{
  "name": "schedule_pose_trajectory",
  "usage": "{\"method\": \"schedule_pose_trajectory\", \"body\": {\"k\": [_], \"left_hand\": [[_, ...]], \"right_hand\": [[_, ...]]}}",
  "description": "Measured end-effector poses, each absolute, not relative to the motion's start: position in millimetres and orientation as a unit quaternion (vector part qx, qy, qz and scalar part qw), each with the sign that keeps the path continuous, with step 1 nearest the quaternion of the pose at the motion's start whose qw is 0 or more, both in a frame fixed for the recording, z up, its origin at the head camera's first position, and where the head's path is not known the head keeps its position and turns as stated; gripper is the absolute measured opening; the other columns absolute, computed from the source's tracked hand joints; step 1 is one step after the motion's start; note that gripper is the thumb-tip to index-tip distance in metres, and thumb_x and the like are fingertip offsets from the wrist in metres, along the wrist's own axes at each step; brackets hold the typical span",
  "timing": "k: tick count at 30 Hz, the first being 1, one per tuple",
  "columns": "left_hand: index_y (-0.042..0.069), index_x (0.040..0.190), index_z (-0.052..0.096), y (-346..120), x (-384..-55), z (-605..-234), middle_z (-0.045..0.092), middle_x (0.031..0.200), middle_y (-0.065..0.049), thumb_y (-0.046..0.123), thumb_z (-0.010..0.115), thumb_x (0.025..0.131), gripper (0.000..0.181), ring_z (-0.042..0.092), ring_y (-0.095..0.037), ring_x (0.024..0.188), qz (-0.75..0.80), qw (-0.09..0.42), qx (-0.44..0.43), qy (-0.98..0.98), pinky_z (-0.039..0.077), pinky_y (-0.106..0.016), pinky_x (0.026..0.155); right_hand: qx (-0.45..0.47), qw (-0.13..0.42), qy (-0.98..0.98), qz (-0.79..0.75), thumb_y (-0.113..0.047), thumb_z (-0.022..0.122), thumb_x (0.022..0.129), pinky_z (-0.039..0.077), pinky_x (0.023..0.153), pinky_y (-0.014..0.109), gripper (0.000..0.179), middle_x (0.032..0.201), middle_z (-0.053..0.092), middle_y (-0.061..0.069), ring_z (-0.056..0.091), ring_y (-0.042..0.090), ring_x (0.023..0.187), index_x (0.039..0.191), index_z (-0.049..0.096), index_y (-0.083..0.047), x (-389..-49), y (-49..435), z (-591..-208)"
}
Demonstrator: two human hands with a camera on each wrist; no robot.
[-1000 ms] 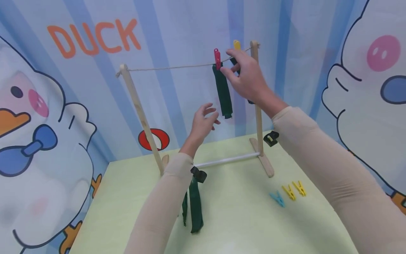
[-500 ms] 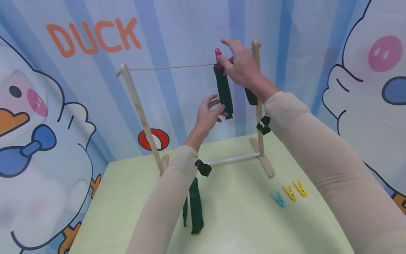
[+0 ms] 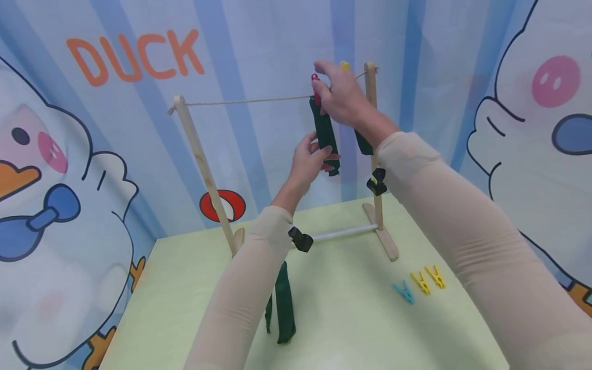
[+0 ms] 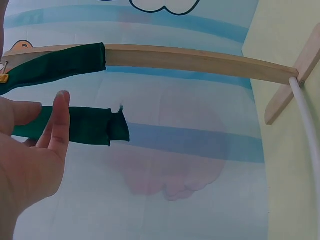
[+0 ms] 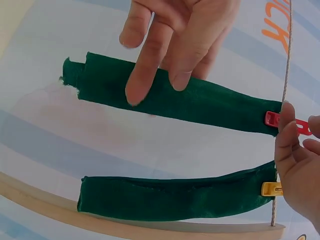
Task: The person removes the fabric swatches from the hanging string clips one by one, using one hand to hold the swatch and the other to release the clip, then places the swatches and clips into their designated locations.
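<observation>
A dark green cloth strip (image 3: 325,128) hangs from the line (image 3: 250,101), clipped by a red clothespin (image 5: 272,119). My right hand (image 3: 344,95) pinches the red clothespin at its upper handles. Lower down, my left hand (image 3: 306,162) holds the strip between thumb and fingers; in the left wrist view its ragged lower end (image 4: 119,127) sticks out past the fingers. Beside it hangs a second green strip (image 5: 175,199) under a yellow clothespin (image 5: 271,189). In the head view my right hand and forearm hide most of that second strip.
The line is strung between two wooden posts (image 3: 196,149) joined by a white bar (image 3: 344,233). On the pale green table (image 3: 356,308) lie one blue clothespin (image 3: 405,293), two yellow clothespins (image 3: 421,283) and more green cloth (image 3: 284,308), partly behind my left sleeve.
My right hand has moved left from beside the red clothespin and taken hold of it. My left hand has risen to the right and now holds the hanging strip.
</observation>
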State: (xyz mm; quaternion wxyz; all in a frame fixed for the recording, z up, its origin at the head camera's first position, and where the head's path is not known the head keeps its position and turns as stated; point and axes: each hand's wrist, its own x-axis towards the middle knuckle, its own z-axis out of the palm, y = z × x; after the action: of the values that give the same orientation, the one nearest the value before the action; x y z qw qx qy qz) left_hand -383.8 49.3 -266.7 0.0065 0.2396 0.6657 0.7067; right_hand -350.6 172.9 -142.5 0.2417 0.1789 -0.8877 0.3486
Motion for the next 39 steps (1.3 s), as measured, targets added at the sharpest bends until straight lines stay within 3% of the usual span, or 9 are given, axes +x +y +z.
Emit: {"method": "schedule_pose_trajectory", "body": {"k": [7, 15, 21, 28, 39], "left_hand": [[0.002, 0.14, 0.049, 50.5, -385.2, -268.6, 0.066, 0.125, -0.019, 0.008, 0.054, 0.103, 0.037, 0.068, -0.029, 0.108, 0.715, -0.001, 0.216, 0.665, 0.057, -0.037, 0.084], [0.0, 0.128, 0.059, 48.9, -386.3, -269.5, 0.067, 0.121, -0.016, 0.016, 0.052, 0.106, 0.028, 0.068, -0.03, 0.11, 0.722, 0.001, 0.204, 0.661, 0.057, -0.036, 0.085], [0.0, 0.123, 0.062, 46.9, -383.8, -269.5, 0.067, 0.119, -0.013, 0.018, 0.051, 0.106, 0.027, 0.069, -0.025, 0.108, 0.721, -0.002, 0.203, 0.663, 0.056, -0.033, 0.084], [0.002, 0.121, 0.064, 44.1, -382.6, -269.0, 0.066, 0.121, -0.011, 0.02, 0.052, 0.106, 0.027, 0.069, -0.023, 0.107, 0.719, -0.01, 0.211, 0.662, 0.056, -0.033, 0.084], [0.001, 0.123, 0.064, 42.0, -380.7, -267.9, 0.066, 0.121, -0.012, 0.019, 0.052, 0.106, 0.027, 0.068, -0.026, 0.109, 0.722, -0.006, 0.215, 0.657, 0.056, -0.034, 0.085]], "right_hand": [[0.179, 0.24, -0.886, 0.353, -0.025, 0.041, 0.109, 0.052, 0.084, 0.025, 0.052, 0.15, 0.046, 0.007, 0.062, 0.018, 0.08, 0.157, 0.029, -0.01, -352.6, 172.7, -144.9], [0.186, 0.241, -0.885, 0.352, -0.022, 0.042, 0.109, 0.052, 0.083, 0.026, 0.049, 0.142, 0.052, 0.01, 0.061, 0.019, 0.086, 0.155, 0.034, -0.008, -351.9, 173.3, -145.7], [0.201, 0.255, -0.884, 0.337, -0.019, 0.047, 0.107, 0.053, 0.083, 0.027, 0.037, 0.126, 0.057, 0.01, 0.061, 0.018, 0.091, 0.142, 0.051, -0.006, -350.9, 171.8, -144.5], [0.192, 0.267, -0.876, 0.353, -0.016, 0.049, 0.106, 0.051, 0.077, 0.026, 0.032, 0.118, 0.06, 0.009, 0.063, 0.017, 0.088, 0.136, 0.054, -0.004, -351.9, 170.3, -144.0], [0.176, 0.328, -0.849, 0.376, -0.014, 0.056, 0.103, 0.051, 0.083, 0.024, 0.021, 0.109, 0.066, 0.009, 0.061, 0.016, 0.095, 0.115, 0.069, -0.003, -353.9, 170.9, -147.7]]}}
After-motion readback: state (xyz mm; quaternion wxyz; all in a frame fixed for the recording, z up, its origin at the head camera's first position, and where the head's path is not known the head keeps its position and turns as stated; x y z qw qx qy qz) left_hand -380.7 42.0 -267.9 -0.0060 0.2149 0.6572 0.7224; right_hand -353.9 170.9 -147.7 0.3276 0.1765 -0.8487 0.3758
